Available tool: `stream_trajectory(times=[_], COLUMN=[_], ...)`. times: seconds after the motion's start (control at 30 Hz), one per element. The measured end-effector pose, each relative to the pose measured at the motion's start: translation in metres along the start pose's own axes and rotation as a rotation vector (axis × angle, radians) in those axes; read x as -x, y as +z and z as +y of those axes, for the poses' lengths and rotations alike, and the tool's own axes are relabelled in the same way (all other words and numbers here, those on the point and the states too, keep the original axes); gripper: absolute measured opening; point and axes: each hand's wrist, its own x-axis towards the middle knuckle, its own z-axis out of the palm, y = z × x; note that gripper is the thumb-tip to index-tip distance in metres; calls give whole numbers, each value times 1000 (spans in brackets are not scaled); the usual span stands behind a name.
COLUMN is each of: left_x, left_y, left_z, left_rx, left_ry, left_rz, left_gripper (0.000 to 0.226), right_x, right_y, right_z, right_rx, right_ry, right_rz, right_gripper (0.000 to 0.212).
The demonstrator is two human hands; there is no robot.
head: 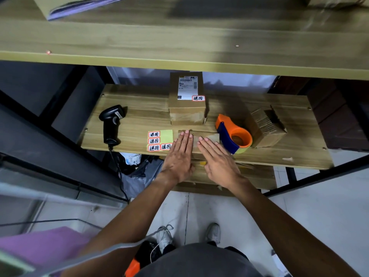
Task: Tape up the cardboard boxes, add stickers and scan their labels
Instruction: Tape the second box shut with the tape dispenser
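Both grips are wide: my left hand [178,154] and right hand [217,160] lie flat, fingers straight, pressing the top of the cardboard box [207,136] at the front edge of the surface [139,116]. The sticker sheet [159,139] with 4 stickers sits just left of it and the tape dispenser [233,134] just right. The scanner [111,124] lies farther left, and 1 labelled box [186,108] stands behind.
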Motion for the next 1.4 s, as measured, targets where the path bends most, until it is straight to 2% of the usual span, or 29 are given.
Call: stream_trajectory(times=[0.1,0.23,0.4,0.5,0.6,0.7,0.8,0.93,1.03,1.2,1.4], left_x=[0,-1,-1,-4,-7,-9,-6,-2,-3,-2,-2], left_y=[2,2,0,3,7,10,10,6,5,3,7], left_z=[-2,-3,-1,3,6,12,21,26,24,23,19], left_rx=[34,75,186,426,638,684,749,923,1000,1156,1197], left_ry=[6,9,1,-78,-199,-273,-341,-486,-577,-694,-721], left_rz=[12,11,13,198,435,519,546,425,375,335,339], left_gripper=[103,104,104,81,47,38,48,69,76,79,74], right_x=[-1,6,6,2,1,0,1,-2,-7,-12,-5], right_y=[-1,4,8,4,2,7,12,17,18,20,9], right_z=[0,-3,2,3,-4,-18,-31,-46,-51,-56,-51], right_rx=[7,-16,-72,-228,-324,-381,-467,-577,-620,-707,-761], right_ry=[-2,91,80,105,299,427,510,621,671,767,781], right_rz=[-12,43,42,129,282,274,298,362,391,427,390], right_gripper=[84,80,74,64,55,53,53,55,56,57,58])
